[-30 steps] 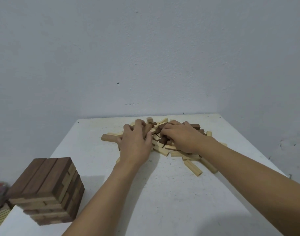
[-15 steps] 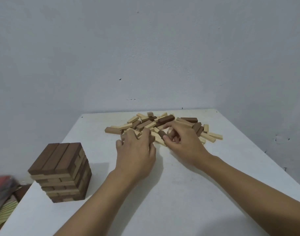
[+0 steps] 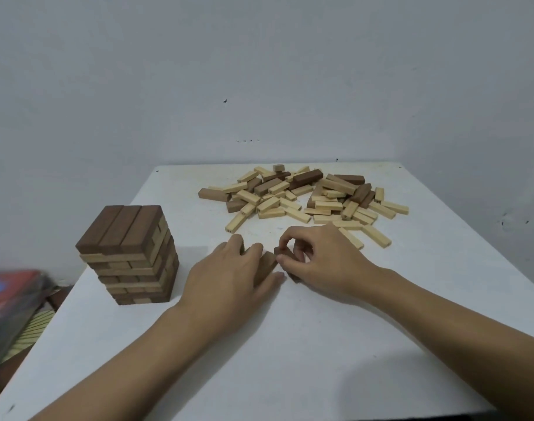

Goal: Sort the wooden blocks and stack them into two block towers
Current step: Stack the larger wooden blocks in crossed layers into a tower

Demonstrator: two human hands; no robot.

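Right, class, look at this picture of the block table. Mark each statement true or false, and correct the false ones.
1. A tower stands on the left part of the table. True.
2. The tower's top layer is three light blocks. False: the three blocks are dark.
3. The right hand pinches a dark block. True.
4. The loose pile holds only light blocks. False: light and dark blocks lie mixed in it.
5. The left hand rests on the tower. False: it is apart from the tower, close beside the right hand.
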